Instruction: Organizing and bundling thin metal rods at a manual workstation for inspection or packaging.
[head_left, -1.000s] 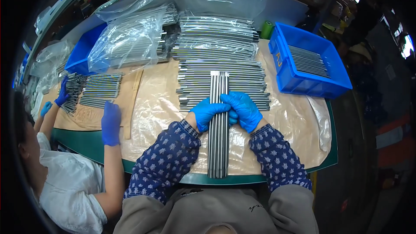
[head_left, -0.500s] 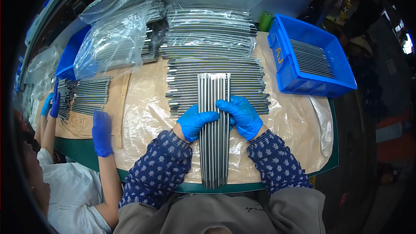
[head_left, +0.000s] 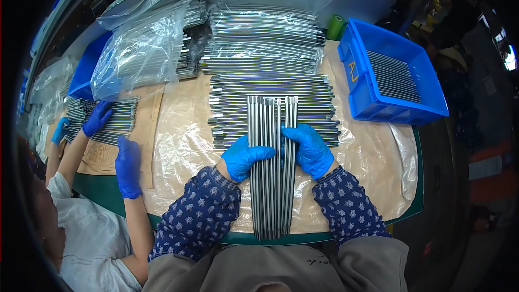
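— So, what are the two blue-gloved hands doing?

— The left hand and the right hand press in on a bunch of rods from both sides. The fingers are partly curled around the edges, not shut tight. The rods lie flat, side by side, pointing away from the person.

— Where are the rods?

— On the table, on clear plastic over brown paper. Their far ends lie on top of a stack of rods that runs sideways. The near ends reach the table's green edge.

— What else is there?

— A blue bin with more rods sits to the right. Bags of rods lie at the back. On the left, another person in blue gloves has one hand on a small pile and the other hand flat on the table.
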`<state>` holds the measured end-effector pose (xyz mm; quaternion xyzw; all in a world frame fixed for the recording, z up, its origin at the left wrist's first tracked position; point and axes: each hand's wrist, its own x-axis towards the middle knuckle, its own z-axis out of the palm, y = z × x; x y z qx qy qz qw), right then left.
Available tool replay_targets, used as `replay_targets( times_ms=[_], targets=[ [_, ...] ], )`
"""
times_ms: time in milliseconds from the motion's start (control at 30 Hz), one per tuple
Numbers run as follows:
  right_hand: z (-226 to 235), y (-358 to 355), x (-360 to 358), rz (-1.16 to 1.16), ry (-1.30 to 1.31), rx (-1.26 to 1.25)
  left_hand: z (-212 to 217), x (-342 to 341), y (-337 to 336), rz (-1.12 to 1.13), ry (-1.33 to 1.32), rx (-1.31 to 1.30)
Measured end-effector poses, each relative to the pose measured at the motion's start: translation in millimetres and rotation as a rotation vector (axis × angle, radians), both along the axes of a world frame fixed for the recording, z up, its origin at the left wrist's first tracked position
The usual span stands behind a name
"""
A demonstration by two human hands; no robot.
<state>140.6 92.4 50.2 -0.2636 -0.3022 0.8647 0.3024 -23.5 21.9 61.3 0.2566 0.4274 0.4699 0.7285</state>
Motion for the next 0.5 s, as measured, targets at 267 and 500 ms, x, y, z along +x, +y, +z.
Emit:
replay_targets(
  times_ms=[267, 500],
  targets=[
    [12.2, -6.1, -5.5, 0.025, -0.154, 0.175, 2.5, -1.2, -1.4, 0.002, 0.017, 0.001],
    [8.4, -2.5, -1.4, 0.014, -0.111, 0.110, 1.4, -1.0, 0.4, -0.035, 0.033, 0.053]
  ],
)
